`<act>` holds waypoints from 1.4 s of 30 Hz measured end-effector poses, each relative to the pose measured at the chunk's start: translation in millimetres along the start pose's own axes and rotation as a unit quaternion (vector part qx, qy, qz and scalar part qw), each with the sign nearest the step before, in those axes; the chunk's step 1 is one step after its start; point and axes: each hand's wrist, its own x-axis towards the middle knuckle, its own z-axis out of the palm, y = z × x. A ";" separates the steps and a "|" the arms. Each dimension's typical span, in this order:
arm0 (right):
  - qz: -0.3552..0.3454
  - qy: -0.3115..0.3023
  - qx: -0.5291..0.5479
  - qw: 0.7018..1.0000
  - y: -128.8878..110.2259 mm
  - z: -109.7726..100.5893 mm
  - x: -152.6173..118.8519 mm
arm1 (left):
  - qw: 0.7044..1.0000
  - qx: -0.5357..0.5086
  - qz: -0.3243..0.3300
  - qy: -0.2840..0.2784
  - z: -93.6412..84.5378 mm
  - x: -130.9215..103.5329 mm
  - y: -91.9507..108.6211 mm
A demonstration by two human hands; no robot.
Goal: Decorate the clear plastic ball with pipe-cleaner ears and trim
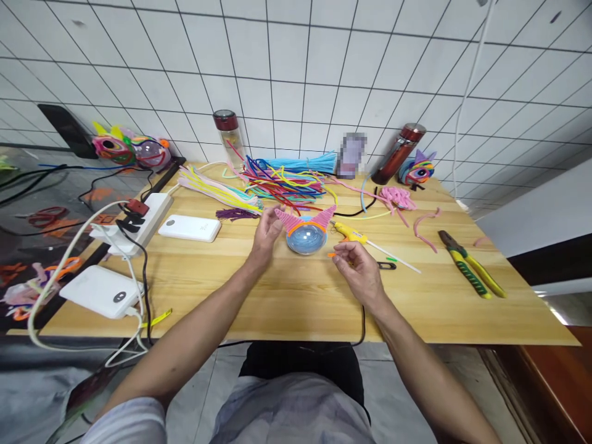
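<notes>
A clear plastic ball (306,239) with a bluish inside stands in front of me, edged on top with an orange pipe-cleaner strip (306,221). Two pink pipe-cleaner ears (322,217) rise from it. My left hand (268,237) is closed at the ball's left side, its fingertips against the left ear and partly hidden behind it. Between the thumb and fingers of my right hand (358,265) is a short orange pipe-cleaner piece (331,254), just right of the ball. Behind this hand lies a yellow glue gun (350,233) with a white glue stick.
Bundled pipe cleaners (287,179) spread along the back, near two bottles (400,154). Pliers (469,265) lie at right, beside pink pipe-cleaner scraps (423,231). White power banks (189,227), a power strip (150,219) and cables occupy the left. Decorated balls (416,169) stand at the back.
</notes>
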 end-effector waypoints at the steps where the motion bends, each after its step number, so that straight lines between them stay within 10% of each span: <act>1: -0.006 0.005 -0.002 1.000 -2.0 -0.6 -0.8 | 0.999 0.018 0.029 0.040 -0.8 0.8 6.9; 6: -0.064 0.033 -0.066 0.995 -24.1 -5.5 -11.5 | 0.943 0.199 0.223 0.144 6.3 -18.7 65.6; 10: -0.133 0.050 -0.146 0.979 -40.0 -5.6 -25.0 | 0.904 0.319 0.253 -0.129 33.5 -61.0 95.1; 13: -0.175 0.046 -0.175 0.968 -42.5 -5.3 -33.0 | 0.873 0.352 0.248 -0.230 51.5 -83.6 92.1; 23: -0.208 0.032 -0.215 0.954 -38.7 -25.2 -50.9 | 0.879 0.346 0.178 -0.275 68.2 -82.1 71.7; 33: -0.137 0.001 -0.431 0.892 36.2 -125.5 -42.0 | 0.943 0.222 -0.112 -0.224 81.8 -75.7 60.8; 42: -0.075 -0.131 -0.553 0.819 47.0 -103.8 -15.3 | 0.943 0.097 -0.230 -0.219 91.4 -75.6 58.0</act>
